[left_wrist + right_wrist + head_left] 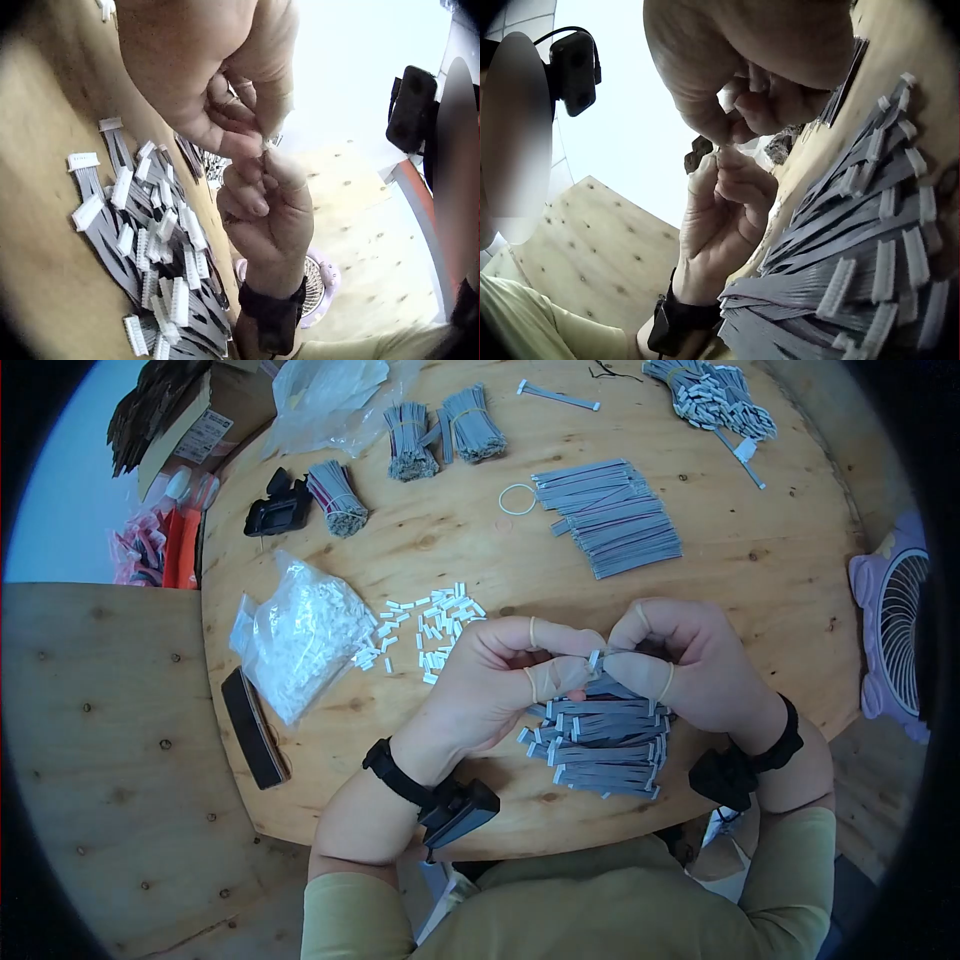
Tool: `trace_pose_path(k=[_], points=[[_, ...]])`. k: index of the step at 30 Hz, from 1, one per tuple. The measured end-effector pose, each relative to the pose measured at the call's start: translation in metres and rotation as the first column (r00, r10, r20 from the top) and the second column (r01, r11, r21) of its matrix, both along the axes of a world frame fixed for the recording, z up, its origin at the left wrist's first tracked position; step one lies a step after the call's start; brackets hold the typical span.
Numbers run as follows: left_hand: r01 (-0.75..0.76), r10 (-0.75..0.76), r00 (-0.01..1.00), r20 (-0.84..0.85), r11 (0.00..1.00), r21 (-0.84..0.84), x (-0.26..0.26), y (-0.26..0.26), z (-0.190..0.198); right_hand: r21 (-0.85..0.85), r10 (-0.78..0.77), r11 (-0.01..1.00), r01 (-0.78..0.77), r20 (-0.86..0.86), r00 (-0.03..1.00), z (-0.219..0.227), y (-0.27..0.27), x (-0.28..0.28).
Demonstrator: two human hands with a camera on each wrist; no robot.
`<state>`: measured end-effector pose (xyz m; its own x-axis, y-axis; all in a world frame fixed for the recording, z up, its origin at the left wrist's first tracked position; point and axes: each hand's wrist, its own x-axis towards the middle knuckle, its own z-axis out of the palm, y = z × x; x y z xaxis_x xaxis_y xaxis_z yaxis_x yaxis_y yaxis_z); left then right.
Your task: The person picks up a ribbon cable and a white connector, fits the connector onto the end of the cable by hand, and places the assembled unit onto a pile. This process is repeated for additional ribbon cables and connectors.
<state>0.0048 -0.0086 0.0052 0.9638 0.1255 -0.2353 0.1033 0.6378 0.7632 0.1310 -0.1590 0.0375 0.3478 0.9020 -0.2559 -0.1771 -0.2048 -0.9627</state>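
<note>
Olive sleeves at near edge; black wrist straps with camera mounts on both forearms.

Left hand (500, 680): raised just above near heap, fingers curled, thumb and forefinger pinching one end of a grey ribbon cable (612, 652); rubber finger cots on fingertips. Seen from right wrist as lower hand (720, 217), fingertips closed on a small white piece.

Right hand (690, 665): directly opposite, fingers curled, pinching same cable at the meeting point; fingertips of both hands touching. Seen from left wrist as lower hand (270, 210).

Heap of grey cables with white connectors (600, 745): near centre of round wooden table (790, 570), directly beneath both hands; strands crossed, connectors at both ends.

Loose white connectors (430, 625): scattered left of hands, spilling from clear bag of connectors (300, 635) lying further left.

Flat fan of bare grey cables (610, 515): far centre-right. White rubber band (517, 499) just left of it.

Banded cable bundles: one far left (337, 497), two far centre (445, 428), one large with white ends far right (712, 398).

Black clip-like item (277, 510): beside far-left bundle.

Dark flat bar (254, 728): near left table edge.

Empty-looking clear plastic bag (325, 395): far left.

Cardboard box (195, 420): off table, far left.

Lilac desk fan (900, 630): right, off table.
</note>
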Motion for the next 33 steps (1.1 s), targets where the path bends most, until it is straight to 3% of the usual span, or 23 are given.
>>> trace_pose_path(k=[4,14,22,25,33], points=[[-0.005,0.005,1.0,-0.005,1.0,0.014,0.0,0.0,-0.001,0.002,-0.018,1.0,0.018,-0.047,0.999,0.002,0.001,-0.002],[-0.048,0.046,0.999,0.014,0.974,0.22,-0.001,-0.002,0.0,0.038,-0.061,0.998,0.059,0.067,0.996,-0.003,0.0,-0.005],[-0.032,0.028,0.999,0.022,0.976,0.215,-0.001,-0.001,0.001,-0.04,-0.035,0.999,0.033,-0.031,0.999,-0.002,0.001,-0.004],[-0.024,0.022,1.0,0.011,0.977,0.213,-0.001,-0.001,0.002,0.046,-0.033,0.998,0.034,-0.037,0.999,-0.005,0.002,-0.006],[-0.074,0.069,0.997,0.03,0.974,0.214,-0.001,-0.004,0.0,0.084,-0.082,0.993,0.087,-0.07,0.994,-0.015,0.003,-0.009]])
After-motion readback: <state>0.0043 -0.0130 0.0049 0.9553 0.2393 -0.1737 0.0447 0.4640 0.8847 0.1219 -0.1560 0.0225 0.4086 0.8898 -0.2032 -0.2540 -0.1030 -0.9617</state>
